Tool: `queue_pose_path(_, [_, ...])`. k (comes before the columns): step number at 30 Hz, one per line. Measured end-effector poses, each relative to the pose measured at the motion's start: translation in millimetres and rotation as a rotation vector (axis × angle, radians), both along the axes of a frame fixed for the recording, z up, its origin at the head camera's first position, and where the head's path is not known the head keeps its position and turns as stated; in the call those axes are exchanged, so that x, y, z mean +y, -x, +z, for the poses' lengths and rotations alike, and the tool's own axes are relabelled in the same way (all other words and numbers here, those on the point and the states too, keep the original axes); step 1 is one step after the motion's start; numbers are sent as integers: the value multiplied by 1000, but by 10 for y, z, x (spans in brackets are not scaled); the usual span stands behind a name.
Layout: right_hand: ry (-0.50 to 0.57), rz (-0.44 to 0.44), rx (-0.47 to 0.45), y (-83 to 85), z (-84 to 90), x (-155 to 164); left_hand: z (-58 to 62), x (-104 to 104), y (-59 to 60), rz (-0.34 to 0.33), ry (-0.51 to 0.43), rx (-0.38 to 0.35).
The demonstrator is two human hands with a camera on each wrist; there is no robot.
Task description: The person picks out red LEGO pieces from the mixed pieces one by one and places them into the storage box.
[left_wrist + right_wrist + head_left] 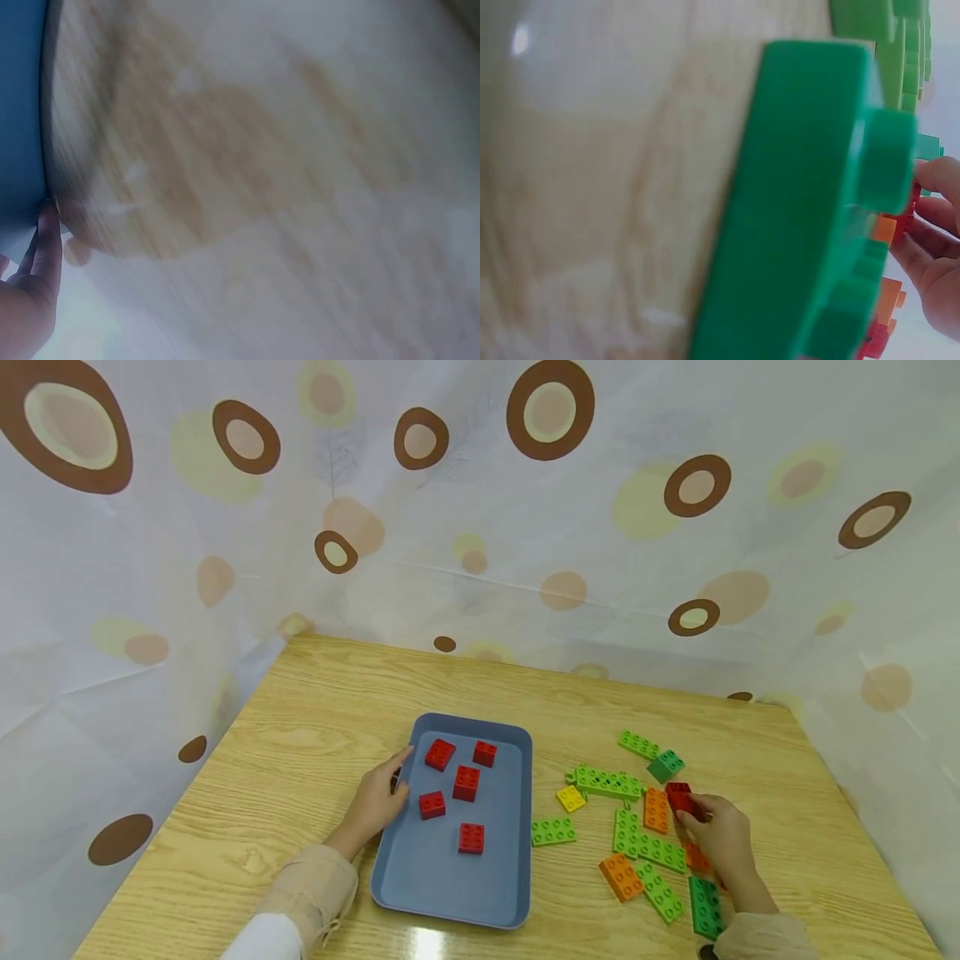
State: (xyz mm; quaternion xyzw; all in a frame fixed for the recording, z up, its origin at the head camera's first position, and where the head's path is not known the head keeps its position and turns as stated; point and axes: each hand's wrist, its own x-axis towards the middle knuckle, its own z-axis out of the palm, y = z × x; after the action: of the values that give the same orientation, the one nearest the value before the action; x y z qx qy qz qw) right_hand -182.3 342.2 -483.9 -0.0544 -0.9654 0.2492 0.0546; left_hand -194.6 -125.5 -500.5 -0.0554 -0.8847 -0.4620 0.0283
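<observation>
A blue-grey tray [495, 893] holds several red bricks, among them a red brick [466, 783] near its middle. My left hand [377, 802] is at the tray's left side, index finger and thumb spread along the rim. In the left wrist view, straight fingers [47, 255] touch the outer wall of the tray [21, 112]. To the right, my right hand [722, 835] pinches a dark red brick [678, 795] between thumb and fingers, beside an orange brick [656, 810]. The right wrist view shows the red brick [907, 214] partly hidden by the hand [939, 262].
Around the right hand lie light green bricks [660, 892], a yellow brick [571, 798], another orange brick [621, 877] and a dark green brick [705, 906]. A teal-green brick [666, 765] lies just behind the held one. A patterned sheet [480, 527] hangs behind the wooden table [300, 718].
</observation>
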Motion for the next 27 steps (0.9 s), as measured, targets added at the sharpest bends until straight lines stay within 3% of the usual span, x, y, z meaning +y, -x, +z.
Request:
queue_pose_path(7, [5,1,-16,4,-8,4,-3,2,-4,3,-6,-4])
queue_pose_path(14, [10,32,10,-15,105,-12,-15,3,0,3,3,11])
queue_pose_path(17, [-1,46,59,-16,164,-38,-16,4,-3,3,1,9])
queue_pose_path(23, [-55,112,262,-14,278,-180,-20,5,7,2,1,12])
queue_pose_path(27, [-72,156,328,-12,373,-336,-16,6,6,3,5,12])
